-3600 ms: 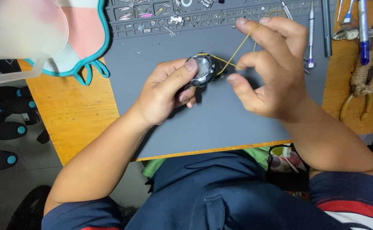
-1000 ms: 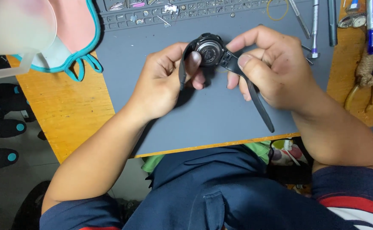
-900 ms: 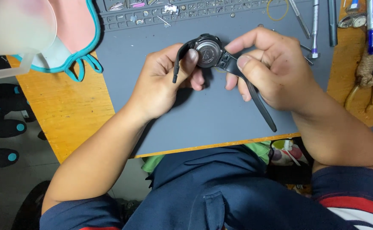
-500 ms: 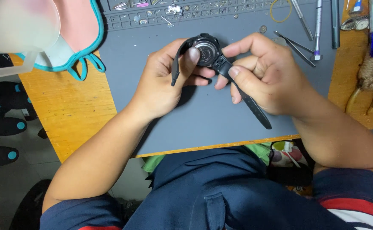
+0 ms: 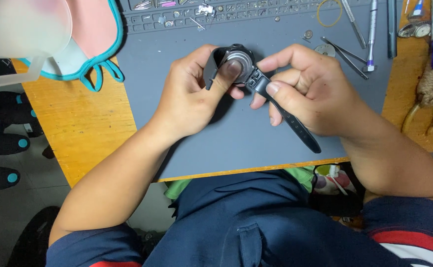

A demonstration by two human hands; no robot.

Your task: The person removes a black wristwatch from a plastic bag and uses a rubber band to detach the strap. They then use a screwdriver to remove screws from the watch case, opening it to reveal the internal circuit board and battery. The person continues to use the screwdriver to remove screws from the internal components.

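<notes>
A black wristwatch [image 5: 248, 69] with a round case is held over the grey work mat [image 5: 246, 138]. My left hand [image 5: 194, 94] grips the case, its thumb pressed flat on the round metal back. My right hand [image 5: 310, 94] pinches the long black strap [image 5: 295, 127] close to the case. That strap hangs down to the right over the mat. The short strap end sticks up on the left beside my left fingers.
A yellow rubber band [image 5: 329, 11], tweezers [image 5: 345, 49], screwdrivers [image 5: 372, 29] and small metal parts lie along the mat's far edge. A pink and teal cloth [image 5: 95, 34] sits at the far left on the orange wooden table [image 5: 85, 128]. Pliers [image 5: 427, 94] lie at the right.
The yellow rubber band that my right hand held 3.6 s ago now lies on the mat. In the last second my left thumb moved onto the case back and my right hand shifted its grip on the strap.
</notes>
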